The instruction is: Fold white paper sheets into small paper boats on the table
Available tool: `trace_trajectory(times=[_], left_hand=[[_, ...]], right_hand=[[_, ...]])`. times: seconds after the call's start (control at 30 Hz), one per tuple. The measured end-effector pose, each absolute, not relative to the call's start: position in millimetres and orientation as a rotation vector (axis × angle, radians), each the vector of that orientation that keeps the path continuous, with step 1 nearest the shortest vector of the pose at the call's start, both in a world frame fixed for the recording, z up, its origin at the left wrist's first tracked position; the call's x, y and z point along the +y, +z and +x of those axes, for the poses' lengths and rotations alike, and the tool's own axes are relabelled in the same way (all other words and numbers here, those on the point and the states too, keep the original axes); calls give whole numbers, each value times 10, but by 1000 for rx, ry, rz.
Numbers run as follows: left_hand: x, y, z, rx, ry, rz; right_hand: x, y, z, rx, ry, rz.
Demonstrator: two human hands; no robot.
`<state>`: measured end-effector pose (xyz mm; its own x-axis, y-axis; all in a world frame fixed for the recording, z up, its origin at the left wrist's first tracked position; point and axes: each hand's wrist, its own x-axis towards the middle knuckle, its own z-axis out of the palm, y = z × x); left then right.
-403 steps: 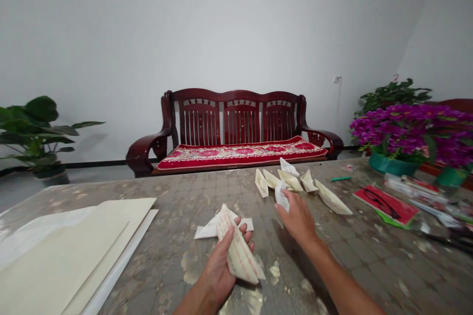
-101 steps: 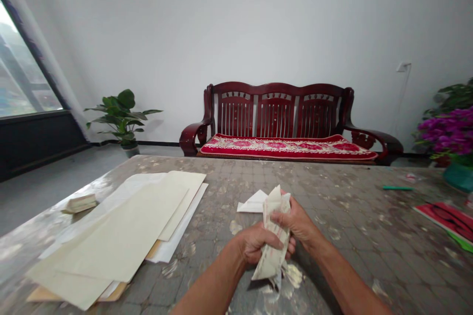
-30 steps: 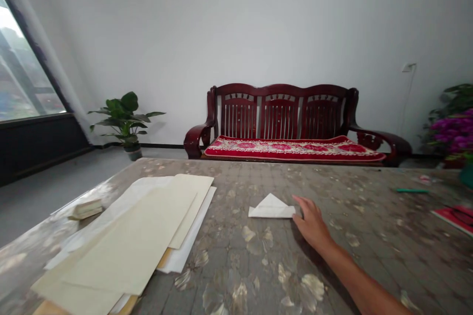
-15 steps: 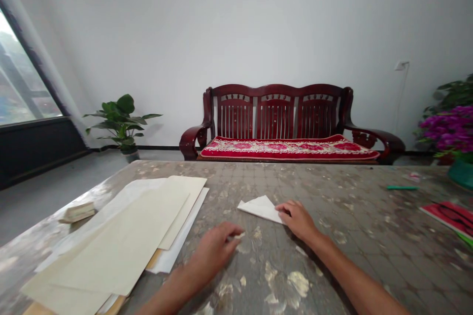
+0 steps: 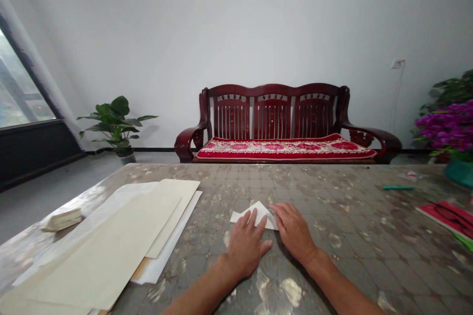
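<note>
A small white folded paper triangle (image 5: 254,215) lies on the glass-covered tabletop (image 5: 332,192), near the middle. My left hand (image 5: 247,243) rests flat on its lower left part, fingers spread. My right hand (image 5: 293,234) lies against its right corner, fingertips on the paper. Neither hand lifts the paper, and the hands almost meet. Their fingers hide the triangle's lower edge.
A stack of large cream paper sheets (image 5: 99,241) lies on the table's left, with a small folded paper bundle (image 5: 61,220) beyond it. A green pen (image 5: 399,187) and red booklet (image 5: 443,219) lie right. A wooden sofa (image 5: 273,123) stands behind.
My left hand has moved up from the table onto the paper triangle, which has shifted slightly left. My right hand stays at the triangle's right side.
</note>
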<state>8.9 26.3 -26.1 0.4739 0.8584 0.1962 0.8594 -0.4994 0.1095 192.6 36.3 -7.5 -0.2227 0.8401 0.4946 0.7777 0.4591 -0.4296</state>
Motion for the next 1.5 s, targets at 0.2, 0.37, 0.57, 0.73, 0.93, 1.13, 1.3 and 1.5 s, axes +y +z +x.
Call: trace_trajectory(times=[0.2, 0.37, 0.57, 0.73, 0.93, 1.13, 1.3, 1.5], left_hand=[[238, -296, 124, -1498, -356, -2723], [240, -288, -34, -1489, -252, -2727], [245, -263, -180, -1527, -250, -2686], [255, -223, -264, -1595, -229, -2666], [329, -241, -358, -1699, -304, -2603], [461, -326, -436, -1822, -492, -2603], [522, -280, -378, -1665, -707, -2670], [525, -147, -167, -1625, -577, -2647]], right_hand=[[212, -235, 1695, -2205, 375, -1353], [193, -298, 1719, -2396, 411, -1449], [188, -214, 1808, -2458, 395, -1533], [232, -180, 1967, -2499, 410, -1587], [315, -179, 2085, -2403, 372, -1674], [381, -203, 2090, -2250, 280, -1604], [410, -166, 2046, -2203, 237, -1505], [463, -200, 2019, -2003, 382, -1409]])
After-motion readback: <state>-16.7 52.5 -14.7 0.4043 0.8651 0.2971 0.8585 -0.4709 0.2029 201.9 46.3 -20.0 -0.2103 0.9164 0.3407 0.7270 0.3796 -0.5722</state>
